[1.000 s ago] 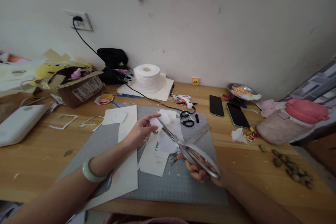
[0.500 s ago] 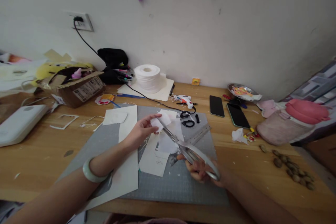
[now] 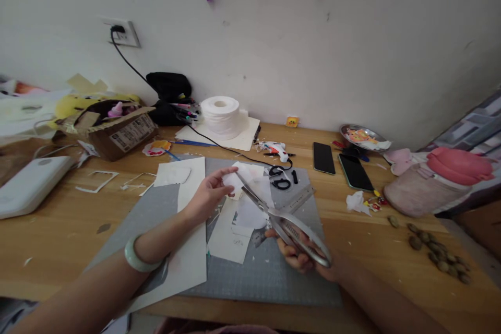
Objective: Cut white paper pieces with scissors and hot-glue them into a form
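Note:
My left hand (image 3: 211, 193) pinches a small piece of white paper (image 3: 234, 182) between thumb and fingers, above the grey cutting mat (image 3: 289, 276). Large metal scissors (image 3: 279, 219) are gripped in my right hand (image 3: 295, 255), their blades slightly parted and pointing at the paper. Whether the blades touch the paper I cannot tell. Under the hands lie a white card with pencil marks (image 3: 229, 240) and other white sheets. A long white sheet (image 3: 183, 261) lies beneath my left forearm. Black-handled scissors (image 3: 281, 183) rest on the mat beyond the blades.
A glue gun (image 3: 278, 150), a paper roll (image 3: 219, 117) and a cardboard box (image 3: 117, 133) stand toward the wall. Two phones (image 3: 323, 158) lie at the right, near a metal bowl (image 3: 362, 138). A ruler (image 3: 295, 200) lies on the mat; walnut-like objects (image 3: 440, 255) sit far right.
The scissors' blades have opened a little, and the handles have shifted slightly right and down with my right hand. My left hand still pinches the paper, its fingers slightly shifted.

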The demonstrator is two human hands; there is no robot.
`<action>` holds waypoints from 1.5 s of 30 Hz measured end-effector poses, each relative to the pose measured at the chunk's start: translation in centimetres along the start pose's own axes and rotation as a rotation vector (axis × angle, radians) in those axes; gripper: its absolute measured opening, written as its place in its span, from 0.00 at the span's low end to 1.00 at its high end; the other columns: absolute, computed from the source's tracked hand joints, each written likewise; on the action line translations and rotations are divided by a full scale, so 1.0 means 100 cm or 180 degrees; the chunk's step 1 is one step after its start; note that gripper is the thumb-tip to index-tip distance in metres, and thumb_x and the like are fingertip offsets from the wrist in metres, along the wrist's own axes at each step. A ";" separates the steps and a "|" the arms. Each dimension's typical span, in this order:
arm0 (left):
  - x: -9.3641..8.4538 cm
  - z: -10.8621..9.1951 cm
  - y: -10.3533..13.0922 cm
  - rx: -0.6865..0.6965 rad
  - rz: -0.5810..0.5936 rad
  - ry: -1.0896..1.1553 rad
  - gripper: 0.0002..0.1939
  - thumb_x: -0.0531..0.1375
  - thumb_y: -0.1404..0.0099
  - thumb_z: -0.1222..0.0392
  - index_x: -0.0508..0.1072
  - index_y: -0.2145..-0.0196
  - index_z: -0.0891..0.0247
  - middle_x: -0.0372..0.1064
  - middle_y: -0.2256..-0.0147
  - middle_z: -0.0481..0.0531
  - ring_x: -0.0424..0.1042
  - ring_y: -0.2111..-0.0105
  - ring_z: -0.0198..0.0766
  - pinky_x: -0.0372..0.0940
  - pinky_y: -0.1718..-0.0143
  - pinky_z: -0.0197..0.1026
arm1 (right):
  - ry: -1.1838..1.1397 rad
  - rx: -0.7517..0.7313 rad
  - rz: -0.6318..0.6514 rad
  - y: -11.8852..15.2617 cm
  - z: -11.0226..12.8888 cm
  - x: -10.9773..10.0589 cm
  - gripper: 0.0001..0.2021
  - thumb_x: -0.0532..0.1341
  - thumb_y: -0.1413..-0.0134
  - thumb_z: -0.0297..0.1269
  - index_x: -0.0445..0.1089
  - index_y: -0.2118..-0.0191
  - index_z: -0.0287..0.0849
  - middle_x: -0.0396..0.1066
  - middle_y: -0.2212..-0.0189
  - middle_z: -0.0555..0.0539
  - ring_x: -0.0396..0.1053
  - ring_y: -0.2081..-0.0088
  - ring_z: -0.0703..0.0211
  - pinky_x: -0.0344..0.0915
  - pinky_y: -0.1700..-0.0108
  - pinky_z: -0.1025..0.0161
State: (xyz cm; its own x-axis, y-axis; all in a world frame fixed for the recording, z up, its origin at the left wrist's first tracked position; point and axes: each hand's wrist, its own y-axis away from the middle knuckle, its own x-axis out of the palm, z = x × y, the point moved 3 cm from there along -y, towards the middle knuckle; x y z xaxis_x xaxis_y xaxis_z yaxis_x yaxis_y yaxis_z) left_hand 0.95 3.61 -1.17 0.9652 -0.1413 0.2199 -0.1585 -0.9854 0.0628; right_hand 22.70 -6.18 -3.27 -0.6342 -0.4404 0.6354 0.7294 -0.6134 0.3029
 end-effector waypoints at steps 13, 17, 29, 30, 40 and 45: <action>0.000 0.005 -0.003 0.0017 -0.0105 -0.0056 0.20 0.64 0.51 0.62 0.70 0.58 0.63 0.69 0.67 0.48 0.68 0.71 0.33 0.63 0.66 0.36 | -0.0115 0.0107 0.0100 -0.003 0.000 0.000 0.30 0.66 0.65 0.53 0.67 0.54 0.42 0.52 0.79 0.57 0.44 0.83 0.76 0.36 0.84 0.74; 0.004 0.002 0.001 0.0034 -0.0204 -0.0213 0.21 0.64 0.52 0.62 0.70 0.58 0.62 0.70 0.67 0.47 0.67 0.72 0.32 0.63 0.66 0.36 | 0.0032 0.0070 -0.0038 -0.001 0.003 0.003 0.30 0.66 0.63 0.52 0.66 0.53 0.42 0.52 0.79 0.57 0.44 0.83 0.76 0.37 0.83 0.74; 0.002 0.005 0.004 0.0158 -0.0173 -0.0725 0.25 0.63 0.49 0.60 0.68 0.52 0.59 0.68 0.70 0.46 0.65 0.74 0.32 0.62 0.70 0.35 | 0.0307 -0.0134 0.0093 -0.001 0.005 0.006 0.28 0.63 0.59 0.55 0.67 0.53 0.43 0.51 0.78 0.56 0.42 0.83 0.76 0.37 0.84 0.73; 0.002 0.006 0.004 0.0172 -0.0147 -0.0739 0.25 0.63 0.49 0.60 0.68 0.51 0.58 0.68 0.68 0.46 0.65 0.73 0.33 0.62 0.69 0.35 | 0.0334 -0.0151 0.0074 -0.001 0.006 0.007 0.27 0.63 0.59 0.54 0.67 0.54 0.43 0.51 0.78 0.56 0.43 0.83 0.76 0.37 0.83 0.74; 0.004 0.009 0.004 0.0166 0.0051 -0.0822 0.29 0.62 0.49 0.60 0.64 0.48 0.60 0.70 0.65 0.51 0.69 0.70 0.38 0.64 0.69 0.40 | 0.0352 -0.0017 -0.0072 -0.002 0.002 0.001 0.24 0.65 0.59 0.50 0.67 0.55 0.43 0.49 0.80 0.58 0.42 0.84 0.77 0.38 0.84 0.74; 0.004 0.009 0.003 0.0182 0.0063 -0.0813 0.29 0.62 0.48 0.60 0.64 0.47 0.61 0.71 0.65 0.52 0.69 0.69 0.38 0.64 0.68 0.40 | 0.0466 0.0131 -0.0258 -0.002 0.001 -0.001 0.26 0.68 0.65 0.38 0.67 0.54 0.45 0.50 0.81 0.59 0.45 0.85 0.76 0.39 0.84 0.74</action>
State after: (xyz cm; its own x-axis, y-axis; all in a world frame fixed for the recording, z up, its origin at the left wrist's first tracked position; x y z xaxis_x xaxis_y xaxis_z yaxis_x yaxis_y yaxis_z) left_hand 1.49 3.18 -1.95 0.9844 -0.1728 -0.0328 -0.1727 -0.9850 0.0041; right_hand 22.65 -5.93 -3.27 -0.7197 -0.4832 0.4985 0.6824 -0.6247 0.3796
